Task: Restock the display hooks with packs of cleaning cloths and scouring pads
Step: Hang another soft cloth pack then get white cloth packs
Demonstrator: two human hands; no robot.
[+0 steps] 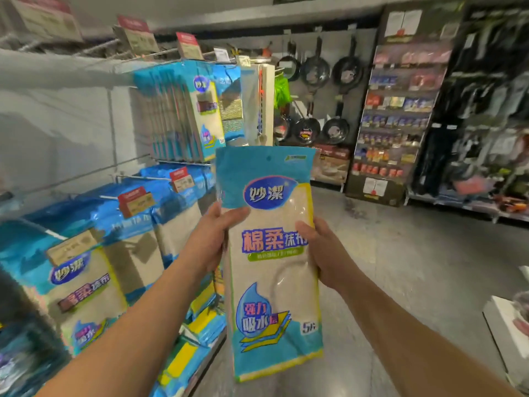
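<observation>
One pack of cleaning cloths (272, 262) is held upright between both hands, its long axis vertical and its printed face toward the camera. The left hand (209, 239) grips the pack's left edge at about mid-height, thumb across the front. The right hand (320, 247) grips the opposite edge at the same height, thumb on the front and fingers behind, out of view. Both hands are closed on the pack; neither is free.

The relation that matters: the hang hole (268, 158) sits in the pack's blue header, directly above both hands. The nearest display hook (183, 163) with hung packs (183, 113) lies up and to the left of the hands, beyond the left hand, so the left hand is the nearer one. My judgement is that the pack must be raised and carried leftward, hole leading, to meet a hook tip. Which hook is intended cannot be told.

Writing: the header logo reads 妙潔. The orange characters below read 棉柔抹布, though the last two are partly blurred. The blue drop near the bottom reads 强力吸水层, and a small mark beside it reads "5" with a character, probably 片. The green band's small print is not legible.

Below and left of the left hand, more packs (83, 279) of the same brand hang in rows behind red price tags (136, 200). Their tag text is unreadable.
</observation>
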